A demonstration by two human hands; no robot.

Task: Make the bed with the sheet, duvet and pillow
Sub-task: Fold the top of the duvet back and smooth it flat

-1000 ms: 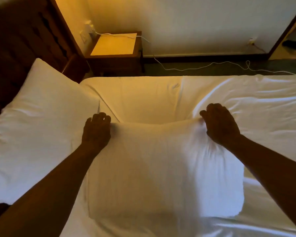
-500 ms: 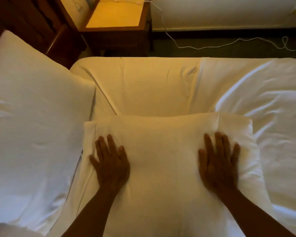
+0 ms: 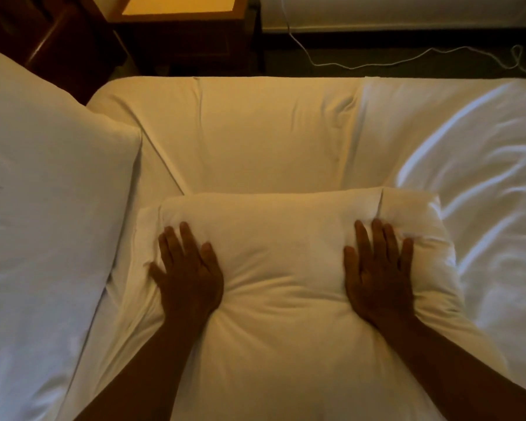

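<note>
The left hand (image 3: 189, 275) lay flat, palm down, on the near-left part of the pillow (image 3: 286, 268), its fingers straight and slightly spread, gripping nothing. It pressed into the filling, and creases ran out from under the palm toward the middle of the pillow. The right hand (image 3: 377, 275) lay the same way on the pillow's right part, fingers straight and close together, the fingertips against a bunched fold of the pillowcase near the far-right corner. It held nothing either.

The pillow lay on the sheet (image 3: 255, 132) in the middle of the view, its far edge plump and rounded between the 2 hands and its near end running out of view at the bottom. A 2nd, larger pillow (image 3: 43, 223) lay just to its left, overlapping the sheet, with its far corner near the dark wooden headboard (image 3: 58, 50). To the right of the pressed pillow, white rumpled bedding (image 3: 483, 192), probably the duvet, covered the bed. Beyond the mattress edge stood a wooden bedside table (image 3: 179, 13) with a pale top, and a white cable (image 3: 407, 59) trailed across the dark floor along the wall.
</note>
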